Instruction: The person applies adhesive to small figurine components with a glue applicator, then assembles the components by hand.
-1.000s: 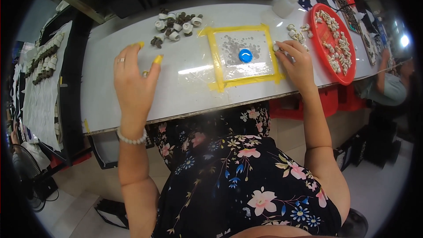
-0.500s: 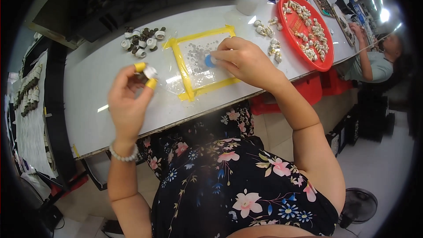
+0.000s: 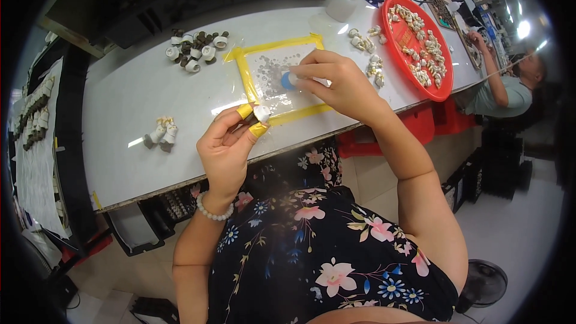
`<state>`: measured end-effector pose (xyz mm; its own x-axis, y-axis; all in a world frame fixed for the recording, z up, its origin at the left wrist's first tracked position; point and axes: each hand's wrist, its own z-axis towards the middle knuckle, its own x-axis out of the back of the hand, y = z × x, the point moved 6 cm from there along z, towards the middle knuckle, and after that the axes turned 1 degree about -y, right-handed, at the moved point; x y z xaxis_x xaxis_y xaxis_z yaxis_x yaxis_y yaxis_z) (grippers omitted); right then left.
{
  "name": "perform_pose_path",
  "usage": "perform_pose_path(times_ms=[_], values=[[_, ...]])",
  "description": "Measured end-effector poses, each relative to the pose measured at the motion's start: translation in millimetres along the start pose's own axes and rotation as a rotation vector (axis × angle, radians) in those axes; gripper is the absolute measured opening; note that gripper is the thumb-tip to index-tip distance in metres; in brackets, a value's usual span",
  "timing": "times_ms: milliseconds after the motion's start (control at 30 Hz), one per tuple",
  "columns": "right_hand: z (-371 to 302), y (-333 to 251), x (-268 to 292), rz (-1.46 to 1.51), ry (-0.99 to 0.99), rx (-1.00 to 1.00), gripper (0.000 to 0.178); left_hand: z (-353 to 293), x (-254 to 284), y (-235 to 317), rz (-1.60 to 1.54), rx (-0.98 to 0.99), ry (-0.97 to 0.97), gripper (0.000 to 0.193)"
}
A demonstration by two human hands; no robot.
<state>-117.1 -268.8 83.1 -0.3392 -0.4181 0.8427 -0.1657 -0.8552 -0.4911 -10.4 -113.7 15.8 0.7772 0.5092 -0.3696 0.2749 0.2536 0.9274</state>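
Note:
My left hand (image 3: 225,150), with yellow tape on thumb and a fingertip, pinches a small white part with a dark base (image 3: 262,113) over the lower left corner of a yellow-taped frame (image 3: 243,75). Inside that frame lies a clear sheet dotted with many greyish round spots (image 3: 270,67). Above the sheet my right hand (image 3: 342,87) is closed on a small blue and whitish round-ended object (image 3: 289,80); its exact kind does not show. To the left, a few small white figures with gold tops and dark bases (image 3: 162,132) lie on the white table (image 3: 120,96).
A pile of white-and-dark parts (image 3: 195,50) sits at the back left. Small gold-and-white parts (image 3: 362,42) lie beside a red round tray (image 3: 445,87) holding more. A translucent container (image 3: 342,6) stands behind. Another person (image 3: 510,93) works at the far right.
My left hand has moved right with the white part, up to the taped frame, uncovering the small figures on the left. My right hand stays nearly in place.

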Motion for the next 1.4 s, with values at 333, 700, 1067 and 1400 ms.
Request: perform_pose_path(times_ms=[333, 700, 1067, 1400], values=[[-14.3, -10.9, -13.7, 0.674, 0.020, -0.254, 0.023, 0.8, -2.8, -1.5, -0.050, -0.010, -0.003, 0.027], [-12.1, -21.8, -21.2, 0.624, -0.018, -0.151, 0.024, -1.2, -2.8, 0.1, 0.078, -0.077, -0.038, 0.027], [-18.3, -21.4, -24.3, 0.632, -0.077, -0.038, 0.026, -7.9, 0.7, 9.5, 0.079, 0.052, -0.148, 0.026], [-36.6, 99.3, 62.0, -0.511, 0.299, -0.312, 0.019, -43.8, 48.1, 62.8, 1.298, -0.596, 0.032, 0.021]])
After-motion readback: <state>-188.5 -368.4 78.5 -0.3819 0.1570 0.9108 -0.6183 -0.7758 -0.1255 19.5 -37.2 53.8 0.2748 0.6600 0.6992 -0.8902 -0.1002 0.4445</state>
